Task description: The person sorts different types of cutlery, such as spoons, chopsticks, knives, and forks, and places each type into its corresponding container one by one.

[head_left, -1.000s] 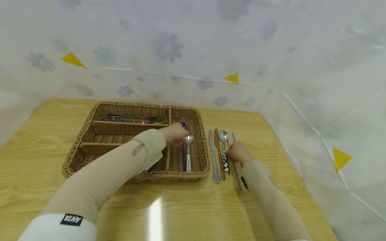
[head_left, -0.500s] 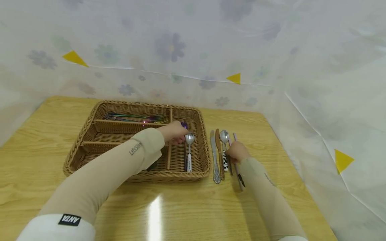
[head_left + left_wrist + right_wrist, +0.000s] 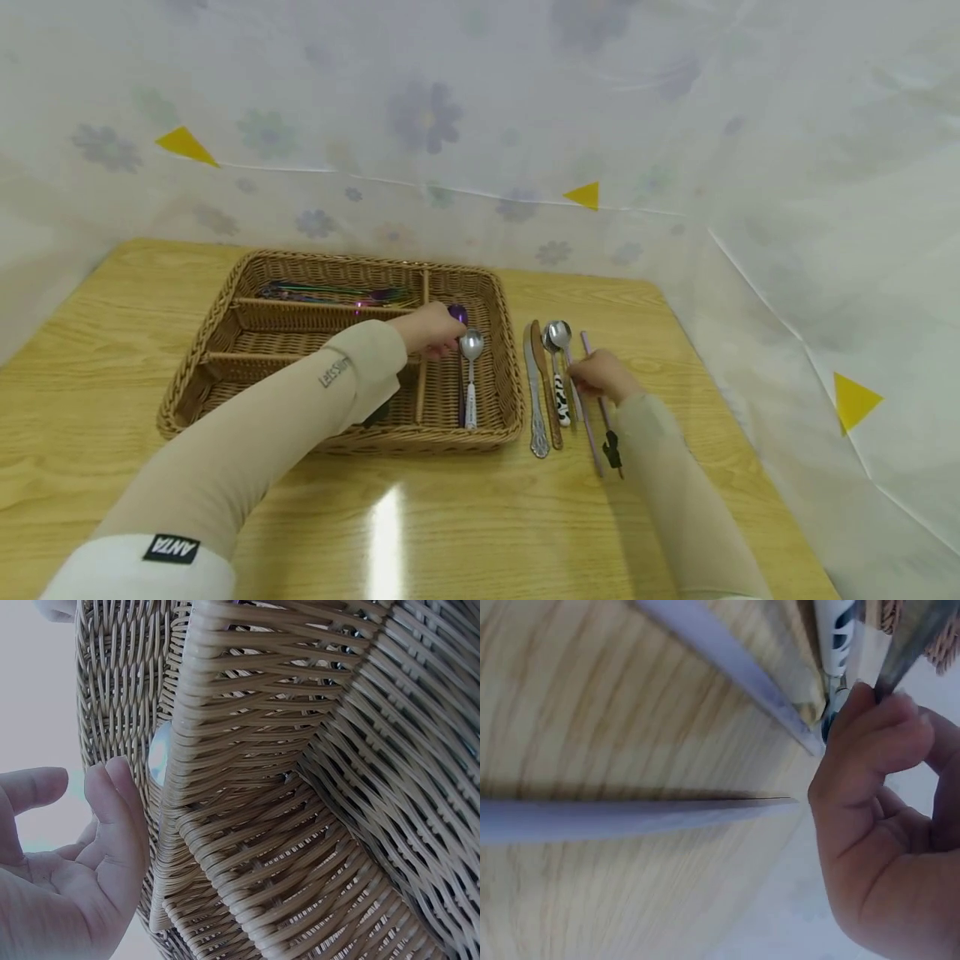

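Observation:
My right hand point(image 3: 606, 377) pinches the handle of a silver spoon point(image 3: 562, 332), its bowl raised beside a spoon with a black-and-white patterned handle point(image 3: 561, 402). In the right wrist view the held flat handle point(image 3: 913, 645) rises from between thumb and fingers. Two lavender chopsticks point(image 3: 592, 819) lie on the table near that hand. My left hand point(image 3: 431, 329) hovers over the wicker basket point(image 3: 513, 375) by its divider; the left wrist view shows its fingers apart, holding nothing. Beside it in the basket lie a white-handled spoon point(image 3: 471, 404) and a purple spoon point(image 3: 457, 313).
A silver knife point(image 3: 535, 396) and a copper-coloured knife point(image 3: 547, 387) lie between basket and right hand. Iridescent cutlery point(image 3: 337, 292) fills part of the basket's back compartment. A flowered white curtain point(image 3: 427, 150) hangs behind the wooden table point(image 3: 480, 525).
My right hand has shifted slightly right, and the silver spoon in its fingers now shows apart from the patterned-handled one. The left hand has stayed almost in place.

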A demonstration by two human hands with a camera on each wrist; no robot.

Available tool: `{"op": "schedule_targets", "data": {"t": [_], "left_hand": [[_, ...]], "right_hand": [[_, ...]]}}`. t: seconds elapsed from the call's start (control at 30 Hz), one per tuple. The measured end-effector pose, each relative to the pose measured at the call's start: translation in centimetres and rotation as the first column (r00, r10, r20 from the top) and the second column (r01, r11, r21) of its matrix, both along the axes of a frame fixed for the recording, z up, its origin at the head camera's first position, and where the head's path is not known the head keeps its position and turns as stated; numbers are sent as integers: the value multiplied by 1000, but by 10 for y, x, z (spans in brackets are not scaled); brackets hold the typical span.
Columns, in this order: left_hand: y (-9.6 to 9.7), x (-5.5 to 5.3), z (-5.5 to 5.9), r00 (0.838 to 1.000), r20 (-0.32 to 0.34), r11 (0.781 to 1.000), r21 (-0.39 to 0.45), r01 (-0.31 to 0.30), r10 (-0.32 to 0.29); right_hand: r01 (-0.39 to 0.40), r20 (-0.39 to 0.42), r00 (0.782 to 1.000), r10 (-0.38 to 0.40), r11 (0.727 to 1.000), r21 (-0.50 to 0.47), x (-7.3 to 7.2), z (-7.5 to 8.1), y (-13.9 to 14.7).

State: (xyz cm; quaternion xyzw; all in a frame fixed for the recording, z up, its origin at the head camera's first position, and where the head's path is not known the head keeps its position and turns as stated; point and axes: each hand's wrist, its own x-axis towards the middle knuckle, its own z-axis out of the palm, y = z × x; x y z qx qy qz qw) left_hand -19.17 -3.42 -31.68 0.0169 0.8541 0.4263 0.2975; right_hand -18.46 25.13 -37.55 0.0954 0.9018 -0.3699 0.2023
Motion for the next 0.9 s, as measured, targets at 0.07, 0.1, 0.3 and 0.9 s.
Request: {"op": "schedule_targets", "data": {"t": [0.07,0.1,0.3,0.9], "left_hand": [[0,0,0,1000,6,1000,10,0,0],[1,0,0,1000,12,1000,17,-2,2],[2,-1,0,1000,19,1000,24,-7,6],[4,-2,0,1000,-14,1000,13,-22,22]], "right_hand": [[24,2,1000,-24,998,-57,-1,1,1],[34,5,999,-34,995,-92,-1,2,1],[130,53,991,-119,916,-379,-3,11,0],[221,121,975,-185,809,-545,2,35,-25]]}}
